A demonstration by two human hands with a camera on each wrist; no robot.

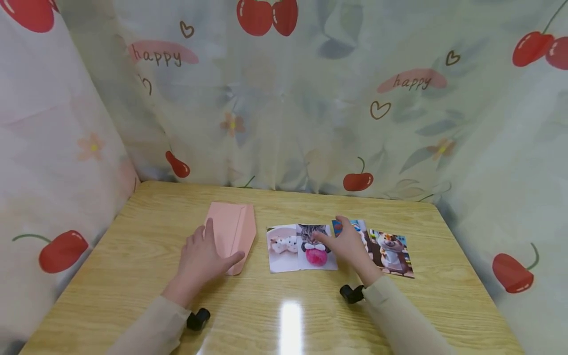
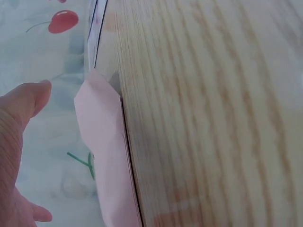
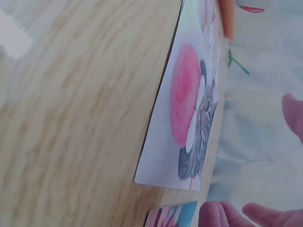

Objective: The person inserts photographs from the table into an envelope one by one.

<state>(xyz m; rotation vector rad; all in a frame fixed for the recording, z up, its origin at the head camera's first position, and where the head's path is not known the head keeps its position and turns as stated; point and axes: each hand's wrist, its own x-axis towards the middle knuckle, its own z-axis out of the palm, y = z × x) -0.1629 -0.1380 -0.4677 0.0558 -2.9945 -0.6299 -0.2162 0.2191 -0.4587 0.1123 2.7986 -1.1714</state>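
Observation:
A pink envelope (image 1: 228, 222) lies on the table with my left hand (image 1: 200, 257) over its lower left side, thumb and fingers spread apart. In the left wrist view that hand's thumb appears to the left of the envelope (image 2: 111, 161), with nothing gripped. My right hand (image 1: 352, 251) hovers at the picture cards, fingers apart and holding nothing. It overlaps the cat card (image 1: 316, 256), which shows a pink ball, and hides part of a blue-edged card (image 1: 361, 229). In the right wrist view, fingertips are right at the blue-edged card (image 3: 175, 215).
A card with two small white animals (image 1: 283, 251) adjoins the cat card on the left. Farther right lies a card with a brown cartoon animal (image 1: 392, 251). Printed curtains (image 1: 284, 123) rise behind and beside the wooden table (image 1: 248, 315). Both wrists carry small black devices (image 1: 198, 319).

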